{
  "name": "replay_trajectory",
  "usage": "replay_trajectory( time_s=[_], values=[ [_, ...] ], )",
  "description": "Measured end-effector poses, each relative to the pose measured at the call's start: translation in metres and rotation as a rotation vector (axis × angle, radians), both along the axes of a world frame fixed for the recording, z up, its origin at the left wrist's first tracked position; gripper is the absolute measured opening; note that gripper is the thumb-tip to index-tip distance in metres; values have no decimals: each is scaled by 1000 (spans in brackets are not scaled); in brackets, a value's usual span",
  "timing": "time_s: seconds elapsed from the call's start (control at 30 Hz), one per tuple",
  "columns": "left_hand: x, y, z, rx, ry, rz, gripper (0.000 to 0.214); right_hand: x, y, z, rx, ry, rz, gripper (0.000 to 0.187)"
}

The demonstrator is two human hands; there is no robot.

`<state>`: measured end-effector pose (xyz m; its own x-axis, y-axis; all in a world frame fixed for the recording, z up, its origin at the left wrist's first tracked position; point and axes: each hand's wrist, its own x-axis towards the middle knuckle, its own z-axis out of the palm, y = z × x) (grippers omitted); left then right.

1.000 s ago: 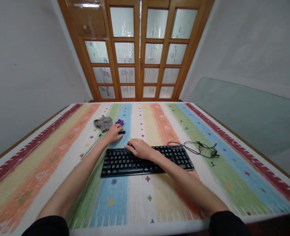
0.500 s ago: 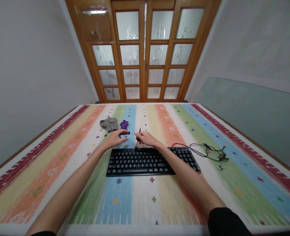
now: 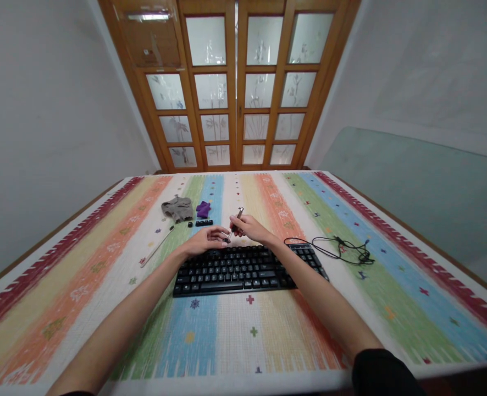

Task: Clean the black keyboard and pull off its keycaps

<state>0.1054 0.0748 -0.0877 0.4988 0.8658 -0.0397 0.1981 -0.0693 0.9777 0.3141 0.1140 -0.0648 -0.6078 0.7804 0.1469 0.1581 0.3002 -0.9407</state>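
Observation:
A black keyboard (image 3: 231,275) lies before me on the striped tablecloth. My right hand (image 3: 249,228) pinches a slim tool (image 3: 240,212), its thin metal end pointing down toward my left fingers; its exact kind is unclear. Just above the keyboard's back edge, my left hand (image 3: 207,240) is curled, with a small black keycap (image 3: 226,240) at its fingertips by the tool's lower end. Behind that hand sit several loose black keycaps (image 3: 204,223) in a short row, and a single keycap (image 3: 190,224) stands beside them.
A crumpled grey cloth (image 3: 177,209) and a purple cloth (image 3: 203,209) lie farther back. Left of the keyboard rests a thin pale stick with a dark end (image 3: 156,247). The keyboard's cable (image 3: 342,250) is coiled at right. Wooden glass doors (image 3: 235,88) stand beyond the table.
My left hand has come away from the loose keycaps, toward me, and closed near the tool's tip. My right hand has tilted the tool. The view has shifted slightly.

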Motion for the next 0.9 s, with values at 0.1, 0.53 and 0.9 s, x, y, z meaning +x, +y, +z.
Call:
replay_trajectory(
  time_s=[0.1, 0.53, 0.9],
  values=[
    [-1, -1, -1, 91, 101, 32, 42, 2, 1, -4, 17, -11, -25, 62],
    [-17, 43, 12, 758, 668, 135, 20, 8, -21, -1, 244, -142, -35, 54],
    [-15, 86, -8, 810, 895, 55, 20, 9, -46, -8, 291, -159, -76, 36]
  ],
)
